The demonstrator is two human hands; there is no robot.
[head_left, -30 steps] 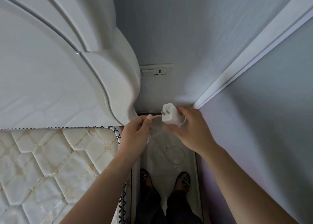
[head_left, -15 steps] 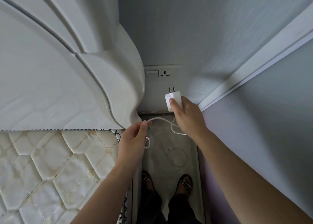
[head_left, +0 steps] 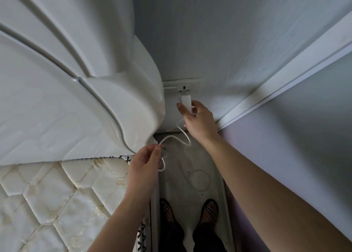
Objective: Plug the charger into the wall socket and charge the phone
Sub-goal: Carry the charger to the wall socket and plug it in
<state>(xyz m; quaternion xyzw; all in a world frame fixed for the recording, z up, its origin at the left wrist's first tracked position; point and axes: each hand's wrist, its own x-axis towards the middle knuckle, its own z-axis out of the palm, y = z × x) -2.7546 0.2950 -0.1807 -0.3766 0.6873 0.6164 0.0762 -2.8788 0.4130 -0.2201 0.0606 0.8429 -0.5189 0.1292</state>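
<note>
My right hand [head_left: 199, 121] grips a white charger [head_left: 185, 101], its two prongs pointing up and touching the wall socket [head_left: 185, 86], a white plate low on the grey wall beside the headboard. A white cable [head_left: 182, 135] runs from the charger down in a curve to my left hand [head_left: 145, 165], which pinches it; a loop hangs below the fingers. No phone is in view.
A white padded headboard [head_left: 76, 80] bulges close to the socket's left. A quilted mattress [head_left: 57, 200] lies lower left. A white trim strip [head_left: 282, 86] crosses the wall on the right. My feet in sandals [head_left: 210, 210] stand on the narrow floor strip, where another loop of cord lies.
My right hand has lifted the charger from the floor gap up to the socket, with the prongs turned toward it. The cable has stretched out; my left hand keeps holding it.
</note>
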